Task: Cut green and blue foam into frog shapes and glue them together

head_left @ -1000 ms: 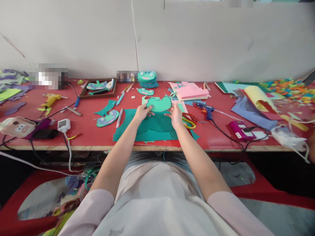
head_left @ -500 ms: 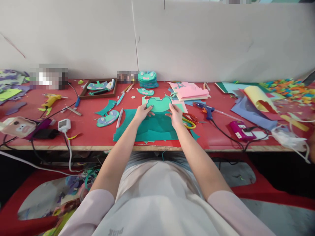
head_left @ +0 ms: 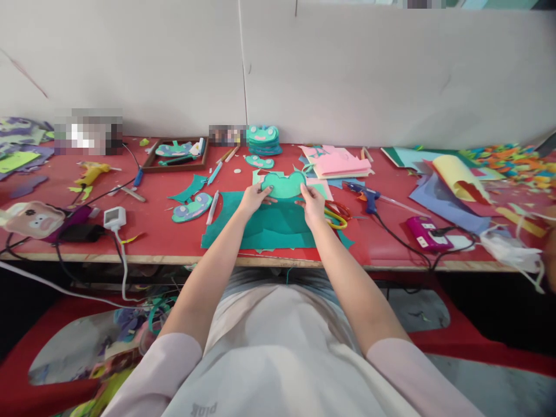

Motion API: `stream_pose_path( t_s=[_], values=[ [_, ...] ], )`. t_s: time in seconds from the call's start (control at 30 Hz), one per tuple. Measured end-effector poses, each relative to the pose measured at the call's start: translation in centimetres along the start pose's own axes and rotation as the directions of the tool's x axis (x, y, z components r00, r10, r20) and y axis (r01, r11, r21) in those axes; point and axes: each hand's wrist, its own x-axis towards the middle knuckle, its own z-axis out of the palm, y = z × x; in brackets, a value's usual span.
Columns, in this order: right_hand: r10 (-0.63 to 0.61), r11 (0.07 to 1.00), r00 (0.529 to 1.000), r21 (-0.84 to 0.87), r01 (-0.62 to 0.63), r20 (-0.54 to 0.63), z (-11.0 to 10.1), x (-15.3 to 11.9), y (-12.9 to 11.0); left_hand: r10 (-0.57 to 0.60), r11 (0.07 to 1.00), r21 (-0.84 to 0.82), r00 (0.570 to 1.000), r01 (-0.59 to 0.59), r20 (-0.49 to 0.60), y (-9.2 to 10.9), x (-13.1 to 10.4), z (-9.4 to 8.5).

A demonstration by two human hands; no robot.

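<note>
Forearms (head_left: 204, 284) slant forward and inward in the head view, coming out of pale sleeves (head_left: 167, 370), and both hands are raised at the far edge of the dark teal sheet (head_left: 278, 226). Left hand (head_left: 255, 200) and right hand (head_left: 313, 204) face each other, a green cutout (head_left: 284, 186) with two rounded bumps along its top stretched between them. Each hand pinches one end of it, thumb on the near face, closed down to the thickness of the piece; the other fingers curl loosely behind and below — some fingertips show under its lower edge. The wrists look nearly straight, and the cutout is roughly level from side to side, over the sheet's far edge.

Left of the teal sheet lie a white pen (head_left: 212, 208), just beside it, and a frog-like face piece (head_left: 192, 208). Beyond the sheet stands a stack of face pieces (head_left: 263, 140), with a single face piece (head_left: 259, 161) nearer to it. Right of the sheet are yellow-handled scissors (head_left: 336, 220) — very near its edge — and, farther right, a blue glue gun (head_left: 369, 200). Pink sheets (head_left: 341, 162) lie beyond and to the right of it, on the red table (head_left: 377, 237).
</note>
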Motion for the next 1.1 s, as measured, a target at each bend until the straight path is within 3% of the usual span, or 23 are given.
stream_pose_path(
  t_s=[0.47, 0.77, 1.1],
  values=[
    [-0.040, 0.999, 0.996, -0.021, 0.042, 0.074, 0.04, -0.33, -0.15, 0.000, 1.000, 0.017, 1.000, 0.000, -0.016, 0.25, 0.09, -0.02],
    [-0.071, 0.991, 0.986, -0.099, 0.087, 0.147, 0.25, -0.77, -0.30, -0.019, 0.998, 0.050, 0.994, 0.025, -0.109, 0.49, -0.02, -0.19],
    [-0.052, 0.992, 0.988, -0.105, 0.067, 0.144, 0.08, -0.47, -0.03, -0.022, 1.000, -0.017, 1.000, 0.022, -0.021, 0.01, -0.05, -0.10]
  ],
)
